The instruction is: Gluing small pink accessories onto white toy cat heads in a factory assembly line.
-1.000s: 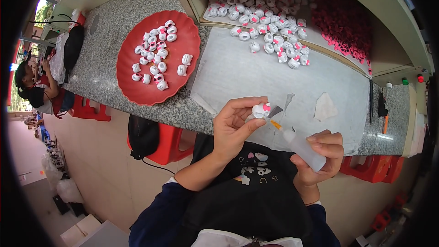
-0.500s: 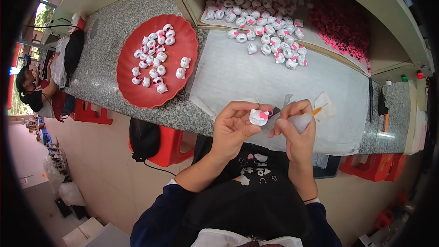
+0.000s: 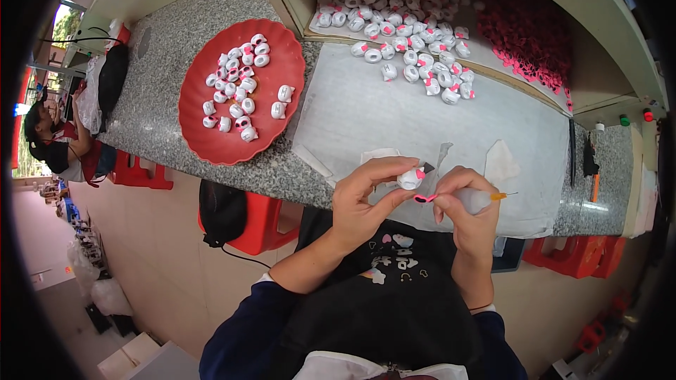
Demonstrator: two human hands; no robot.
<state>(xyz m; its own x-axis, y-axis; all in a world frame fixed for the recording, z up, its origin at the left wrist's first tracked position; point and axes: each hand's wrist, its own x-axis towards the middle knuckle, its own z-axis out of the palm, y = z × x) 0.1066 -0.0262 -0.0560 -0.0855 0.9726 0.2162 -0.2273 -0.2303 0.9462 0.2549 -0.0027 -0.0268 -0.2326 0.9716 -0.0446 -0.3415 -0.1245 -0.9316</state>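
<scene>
Between the thumb and fingers of my left hand (image 3: 357, 200) is a small white cat-head piece (image 3: 409, 181) with a pink bow, now tilted. My right hand (image 3: 470, 224) pinches a small pink glasses-shaped piece (image 3: 425, 199) with dark middles at its fingertips, just below the cat head. A translucent squeeze bottle (image 3: 477, 201) also rests in the right hand, its orange needle tip (image 3: 498, 196) pointing right. Both hands are above the paper-covered near part of the worktop (image 3: 352, 123).
A red scalloped tray (image 3: 201, 123) with several cat heads stands at left. Many loose cat heads (image 3: 422, 46) lie at the back, beside a pink heap (image 3: 524, 39) under the shelf. A white scrap (image 3: 502, 160) lies on the paper. Another person (image 3: 67, 141) sits far left.
The cat head has moved slightly right and tilted. The pink piece has come down from beside the bow to below the head. My right hand has shifted right, with the needle tip turned lower.
</scene>
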